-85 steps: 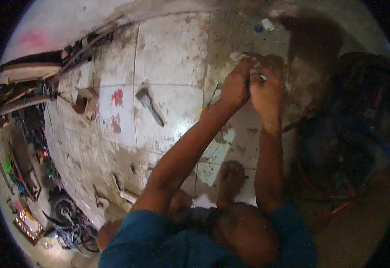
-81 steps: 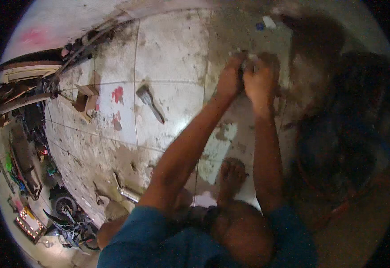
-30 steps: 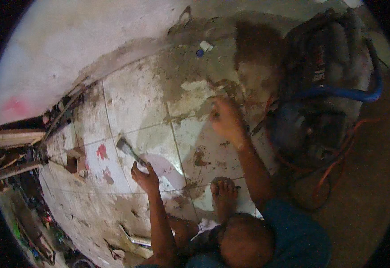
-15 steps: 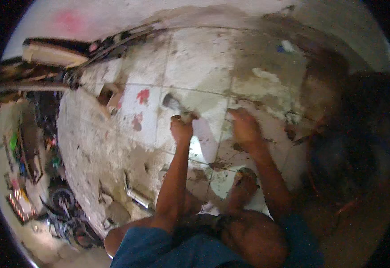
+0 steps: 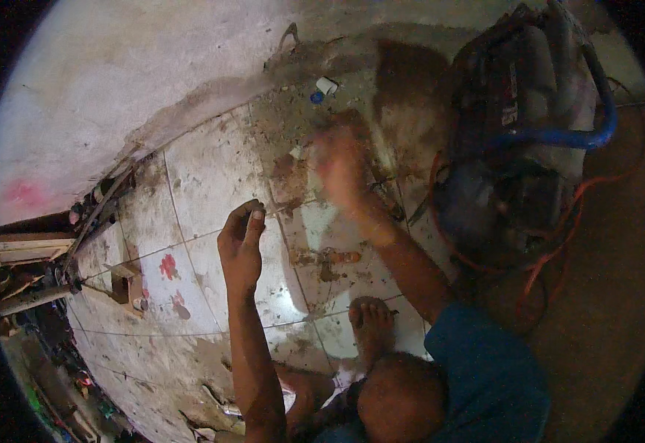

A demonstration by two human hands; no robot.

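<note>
My left hand [image 5: 241, 244] is raised over the dirty white floor tiles [image 5: 204, 170], thumb and forefinger pinched together on what looks like a thin wire running off to the right. My right hand [image 5: 341, 162] is higher up and blurred by motion, above a muddy patch of floor beside a dark engine-like machine [image 5: 522, 140]; its fingers cannot be made out. My bare foot [image 5: 373, 325] rests on the tiles below both hands. A small brownish tool [image 5: 333, 258] lies on the tile between the hands and the foot.
A blue hose [image 5: 559, 136] and orange cable [image 5: 551, 258] loop around the machine. A white cap [image 5: 326, 85] and a blue cap [image 5: 316, 97] lie by the wall. A wooden block [image 5: 125, 283] sits at the left near red marks [image 5: 167, 266]. Clutter lines the left edge.
My left hand has lifted off the hammer on the tile and now pinches something thin. My right hand has swung up toward the machine, blurred. My head has turned right.
</note>
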